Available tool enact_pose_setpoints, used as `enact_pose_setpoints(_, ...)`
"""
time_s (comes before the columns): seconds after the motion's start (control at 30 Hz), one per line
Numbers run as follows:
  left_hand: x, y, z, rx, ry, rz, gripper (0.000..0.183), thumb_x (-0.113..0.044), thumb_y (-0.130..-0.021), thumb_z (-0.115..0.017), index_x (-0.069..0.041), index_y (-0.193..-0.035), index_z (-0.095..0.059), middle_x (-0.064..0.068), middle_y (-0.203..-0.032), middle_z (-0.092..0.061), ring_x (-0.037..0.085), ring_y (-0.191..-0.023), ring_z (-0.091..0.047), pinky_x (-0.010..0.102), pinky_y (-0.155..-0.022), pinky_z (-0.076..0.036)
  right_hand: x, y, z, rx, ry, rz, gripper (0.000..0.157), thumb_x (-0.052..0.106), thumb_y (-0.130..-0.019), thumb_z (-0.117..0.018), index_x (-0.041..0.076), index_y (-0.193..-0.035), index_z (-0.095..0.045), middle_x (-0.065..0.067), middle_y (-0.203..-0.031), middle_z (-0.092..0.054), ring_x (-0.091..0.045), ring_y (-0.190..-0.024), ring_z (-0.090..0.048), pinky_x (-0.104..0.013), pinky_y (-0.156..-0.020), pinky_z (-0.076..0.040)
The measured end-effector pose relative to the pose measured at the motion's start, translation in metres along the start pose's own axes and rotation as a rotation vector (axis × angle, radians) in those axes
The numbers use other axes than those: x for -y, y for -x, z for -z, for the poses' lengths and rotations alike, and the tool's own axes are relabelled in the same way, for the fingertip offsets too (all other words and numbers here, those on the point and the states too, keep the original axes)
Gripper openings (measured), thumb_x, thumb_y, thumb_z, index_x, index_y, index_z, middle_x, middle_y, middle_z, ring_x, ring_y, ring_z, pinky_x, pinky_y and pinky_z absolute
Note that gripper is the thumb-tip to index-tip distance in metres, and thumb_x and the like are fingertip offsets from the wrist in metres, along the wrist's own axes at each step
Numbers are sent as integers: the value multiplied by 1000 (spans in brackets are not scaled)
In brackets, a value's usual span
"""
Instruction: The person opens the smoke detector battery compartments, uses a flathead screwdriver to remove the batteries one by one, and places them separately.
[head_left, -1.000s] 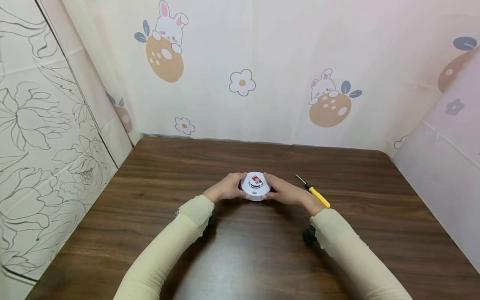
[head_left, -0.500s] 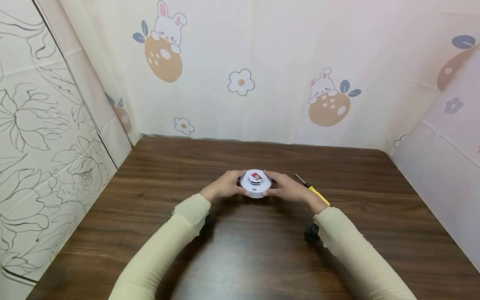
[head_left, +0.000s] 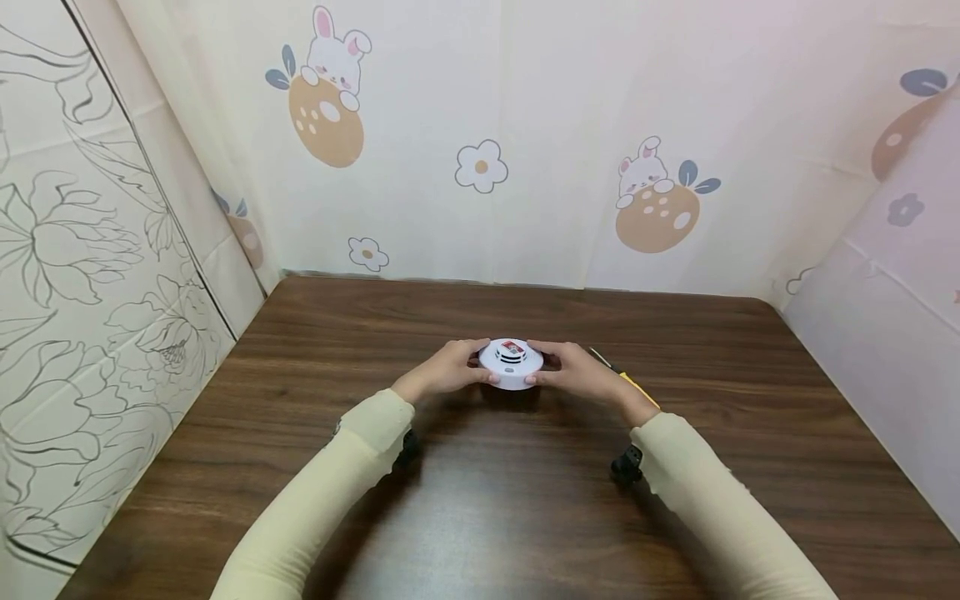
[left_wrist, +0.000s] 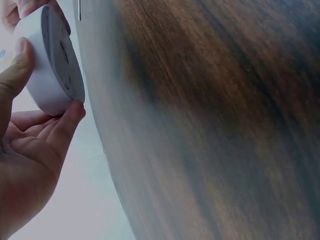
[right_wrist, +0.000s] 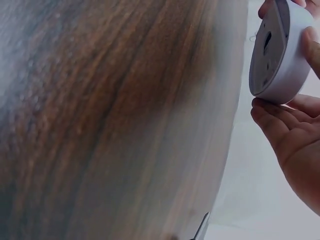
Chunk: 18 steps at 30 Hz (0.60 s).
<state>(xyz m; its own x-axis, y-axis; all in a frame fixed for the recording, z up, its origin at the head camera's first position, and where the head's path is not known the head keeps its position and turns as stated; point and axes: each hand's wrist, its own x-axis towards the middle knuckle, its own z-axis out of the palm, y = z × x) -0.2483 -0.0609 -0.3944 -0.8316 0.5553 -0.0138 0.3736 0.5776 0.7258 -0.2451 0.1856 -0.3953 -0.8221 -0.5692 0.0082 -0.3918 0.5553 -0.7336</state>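
Observation:
Between my two hands is a round white smoke detector [head_left: 512, 382], its raised vented cap bearing a red label on top. My left hand [head_left: 448, 367] grips its left edge with thumb and fingers, while my right hand [head_left: 577, 372] grips the right edge the same way. Both wrist views show the flat underside of the smoke detector [left_wrist: 64, 57] held above the table, with a gap beneath it. A yellow-handled screwdriver [head_left: 640, 390] lies on the table by my right wrist, its handle partly hidden by that forearm.
The dark wood-grain table [head_left: 480, 517] spreads all around below my hands. At its far edge hangs a pale curtain [head_left: 555, 100] printed with rabbits and flowers. A flower-patterned panel [head_left: 90, 292] stands at the left side.
The smoke detector has risen slightly in both hands, and a shadow now shows beneath it. My right forearm covers more of the screwdriver handle than before.

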Motion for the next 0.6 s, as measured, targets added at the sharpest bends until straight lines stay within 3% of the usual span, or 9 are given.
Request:
enact_pose_setpoints(0.43, -2, 3, 2, -24, -11, 7, 61, -26, -95, -61, 8, -140, -39, 20, -138, -47, 26, -128, -44, 39, -105, -33, 0, 2, 2, -23, -42, -63, 60, 31, -93, -62, -1, -140, -44, -19, -133, -52, -21, -103, -52, -35, -85, -44)
enact_pose_setpoints(0.6, -3, 4, 3, -28, -14, 24, 59, -30, -97, -57, 6, -141, -40, 18, -137, -49, 24, -123, -47, 40, -103, -36, 1, 3, 2, -26, -40, -90, 59, 36, -95, -59, 1, -141, -45, -16, -129, -55, -22, -99, -50, -34, -82, -42)
